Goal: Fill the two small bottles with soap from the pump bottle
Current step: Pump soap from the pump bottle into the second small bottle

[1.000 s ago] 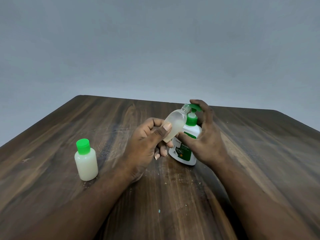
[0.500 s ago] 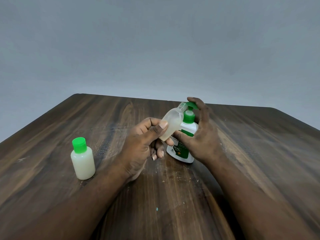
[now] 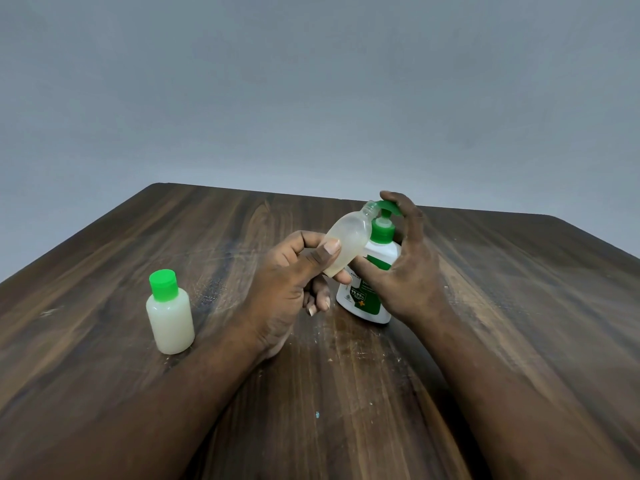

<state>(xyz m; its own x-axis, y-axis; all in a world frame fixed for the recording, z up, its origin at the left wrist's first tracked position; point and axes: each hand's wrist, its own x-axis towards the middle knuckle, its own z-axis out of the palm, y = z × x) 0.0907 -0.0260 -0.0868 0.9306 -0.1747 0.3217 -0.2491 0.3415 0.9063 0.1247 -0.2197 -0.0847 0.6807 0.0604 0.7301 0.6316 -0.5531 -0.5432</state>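
My left hand [image 3: 294,282] grips an uncapped translucent small bottle [image 3: 348,242], tilted so its open neck sits right under the green nozzle. The white pump bottle [image 3: 372,271] with a green pump head and green label stands on the table at the centre. My right hand [image 3: 405,268] wraps its body, the forefinger resting on top of the pump head. A second small bottle [image 3: 170,317], full of whitish soap and shut with a green cap, stands upright at the left, apart from both hands.
Everything rests on a dark wooden table [image 3: 519,306] whose far edge meets a plain grey wall. Small pale specks and scuffs mark the wood near my forearms. The held bottle's cap is not in sight.
The pump head has risen from its pressed-down position. Both hands keep their grips, and the view has shifted slightly.
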